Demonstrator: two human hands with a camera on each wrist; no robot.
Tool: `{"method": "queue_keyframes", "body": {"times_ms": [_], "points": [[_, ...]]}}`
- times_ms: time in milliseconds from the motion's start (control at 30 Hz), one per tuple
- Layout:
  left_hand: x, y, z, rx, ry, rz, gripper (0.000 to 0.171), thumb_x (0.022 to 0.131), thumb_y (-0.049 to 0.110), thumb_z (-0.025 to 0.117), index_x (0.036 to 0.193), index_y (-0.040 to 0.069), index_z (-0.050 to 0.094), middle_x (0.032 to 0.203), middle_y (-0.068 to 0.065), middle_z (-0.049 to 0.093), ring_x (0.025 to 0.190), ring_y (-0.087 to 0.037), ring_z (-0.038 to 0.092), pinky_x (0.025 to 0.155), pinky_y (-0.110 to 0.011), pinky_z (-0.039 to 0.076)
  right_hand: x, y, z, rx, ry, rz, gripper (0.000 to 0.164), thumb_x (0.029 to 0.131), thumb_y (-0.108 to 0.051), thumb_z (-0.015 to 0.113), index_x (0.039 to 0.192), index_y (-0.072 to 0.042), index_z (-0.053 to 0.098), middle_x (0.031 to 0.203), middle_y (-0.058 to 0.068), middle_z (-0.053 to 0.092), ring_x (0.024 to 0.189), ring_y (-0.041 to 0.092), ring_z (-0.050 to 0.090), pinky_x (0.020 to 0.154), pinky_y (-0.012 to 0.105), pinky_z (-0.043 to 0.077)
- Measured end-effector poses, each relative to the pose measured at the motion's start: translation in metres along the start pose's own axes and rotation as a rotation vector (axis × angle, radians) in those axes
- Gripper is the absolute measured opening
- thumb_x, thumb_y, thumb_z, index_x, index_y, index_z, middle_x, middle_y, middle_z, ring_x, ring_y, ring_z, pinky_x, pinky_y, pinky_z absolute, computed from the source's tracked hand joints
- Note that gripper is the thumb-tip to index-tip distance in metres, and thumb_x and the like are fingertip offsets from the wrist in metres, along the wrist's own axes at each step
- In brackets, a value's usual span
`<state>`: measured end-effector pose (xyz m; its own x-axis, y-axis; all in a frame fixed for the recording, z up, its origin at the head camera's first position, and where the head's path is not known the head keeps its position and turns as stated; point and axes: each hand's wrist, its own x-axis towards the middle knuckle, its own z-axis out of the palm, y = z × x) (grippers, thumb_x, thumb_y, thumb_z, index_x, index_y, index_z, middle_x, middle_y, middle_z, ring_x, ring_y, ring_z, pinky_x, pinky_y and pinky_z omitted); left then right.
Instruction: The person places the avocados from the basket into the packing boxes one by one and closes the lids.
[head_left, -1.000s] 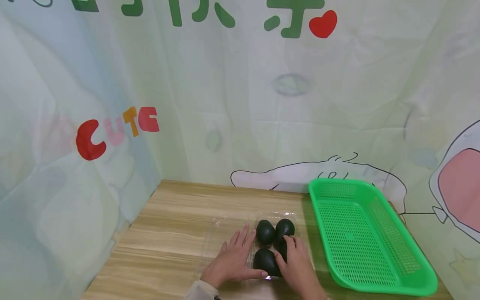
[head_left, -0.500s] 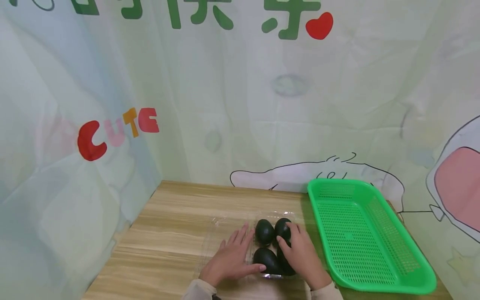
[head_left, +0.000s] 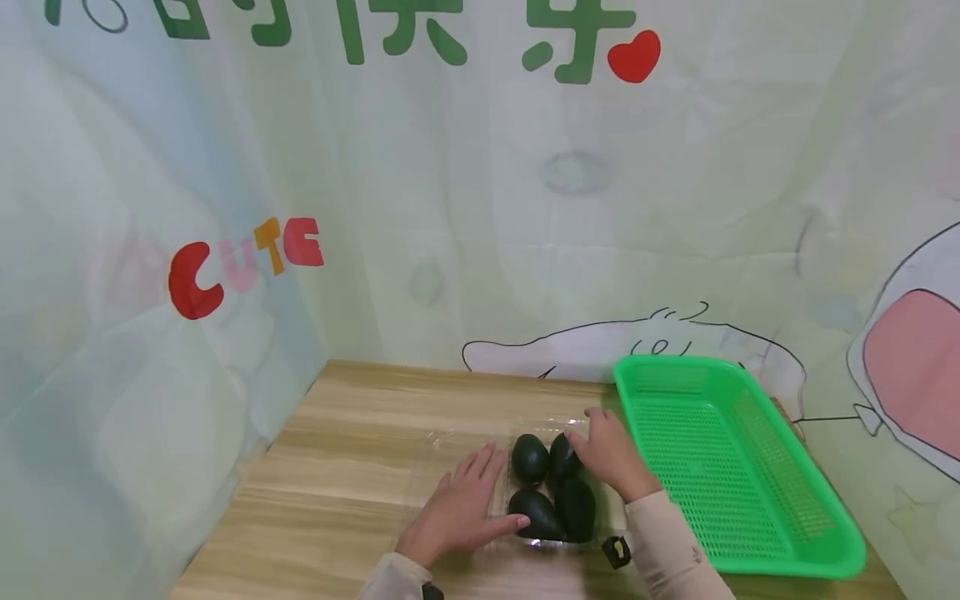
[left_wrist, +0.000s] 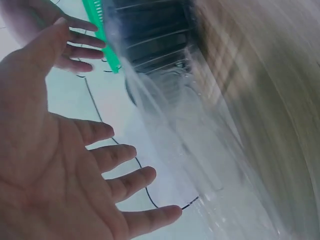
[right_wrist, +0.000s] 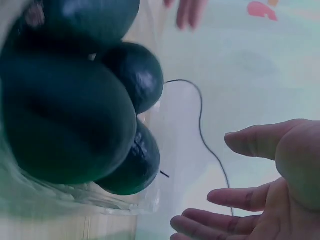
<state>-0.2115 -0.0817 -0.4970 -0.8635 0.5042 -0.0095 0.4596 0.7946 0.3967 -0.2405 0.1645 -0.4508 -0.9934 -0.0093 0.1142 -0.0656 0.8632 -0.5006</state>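
Note:
Several dark green avocados lie in a clear plastic clamshell box on the wooden table. Its clear lid lies folded open to the left. My left hand is spread over the lid's side of the box, fingers straight, thumb beside the near-left avocado. My right hand is at the far-right avocado, partly covering it in the head view. In the right wrist view its fingers are extended and apart from the fruit, holding nothing. The left palm also holds nothing.
A green plastic basket stands right of the box, close to my right forearm. The table meets a printed curtain at its back and left edges. A black wrist device shows beside the right sleeve.
My right hand has moved from the near-right avocado up to the far-right corner of the box, uncovering the near-right avocado. The left hand has stayed nearly still.

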Motion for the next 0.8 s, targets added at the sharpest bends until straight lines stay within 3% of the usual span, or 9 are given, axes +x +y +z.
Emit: {"method": "queue_keyframes", "body": {"times_ms": [100,200,333,433,500,667,800], "points": [[-0.005,0.004,-0.005,-0.004,0.053,0.018,0.096,0.092,0.067,0.059,0.16,0.007,0.029,0.167,-0.015,0.026,0.148,-0.039,0.033,0.112,-0.061,0.037,0.013,0.004,-0.002,-0.036,-0.049,0.02,0.058,0.099,-0.024,0.062,0.135,0.019,0.048,0.133,0.04,0.053,0.124,0.051,0.054,0.103,0.059,0.046],[-0.015,0.009,-0.007,-0.067,0.138,0.005,0.082,0.096,0.056,0.06,0.156,0.005,0.037,0.161,-0.017,0.037,0.145,-0.037,0.04,0.114,-0.055,0.038,0.022,0.007,-0.002,-0.053,-0.115,0.045,0.059,0.101,-0.025,0.058,0.137,0.02,0.046,0.135,0.04,0.052,0.126,0.051,0.052,0.104,0.059,0.045],[-0.033,0.016,-0.006,-0.305,0.249,-0.065,0.05,0.099,0.04,0.063,0.134,0.004,0.059,0.128,-0.013,0.065,0.118,-0.027,0.063,0.097,-0.045,0.053,0.033,0.011,0.004,-0.066,-0.164,0.036,0.051,0.101,-0.022,0.053,0.13,0.02,0.051,0.125,0.038,0.059,0.116,0.049,0.06,0.096,0.057,0.051],[-0.047,0.018,0.001,-0.531,0.251,-0.104,0.03,0.1,0.033,0.063,0.111,0.006,0.068,0.1,-0.003,0.07,0.09,-0.014,0.066,0.077,-0.031,0.056,0.039,0.015,0.008,-0.058,-0.171,0.014,0.043,0.101,-0.018,0.053,0.122,0.019,0.056,0.117,0.036,0.064,0.106,0.047,0.064,0.089,0.056,0.053],[-0.055,0.017,0.008,-0.641,0.236,-0.117,0.028,0.101,0.03,0.062,0.104,0.004,0.069,0.091,-0.001,0.07,0.081,-0.008,0.064,0.071,-0.025,0.054,0.041,0.017,0.01,-0.051,-0.165,0.004,0.038,0.099,-0.016,0.053,0.117,0.018,0.059,0.113,0.035,0.065,0.103,0.046,0.066,0.086,0.056,0.054],[-0.065,0.01,0.029,-0.775,0.247,-0.167,0.024,0.101,0.021,0.062,0.096,-0.001,0.07,0.084,-0.003,0.07,0.073,-0.004,0.063,0.066,-0.021,0.052,0.044,0.02,0.013,-0.045,-0.151,0.005,0.024,0.096,-0.007,0.052,0.102,0.014,0.063,0.1,0.03,0.067,0.091,0.04,0.067,0.08,0.053,0.055],[-0.071,0.009,0.041,-0.88,0.234,-0.263,0.023,0.101,0.018,0.062,0.09,0.0,0.071,0.08,-0.004,0.071,0.071,-0.01,0.064,0.062,-0.021,0.05,0.045,0.02,0.017,-0.043,-0.146,0.006,0.017,0.092,0.003,0.051,0.099,0.013,0.064,0.099,0.03,0.068,0.092,0.041,0.067,0.081,0.052,0.056]]}}
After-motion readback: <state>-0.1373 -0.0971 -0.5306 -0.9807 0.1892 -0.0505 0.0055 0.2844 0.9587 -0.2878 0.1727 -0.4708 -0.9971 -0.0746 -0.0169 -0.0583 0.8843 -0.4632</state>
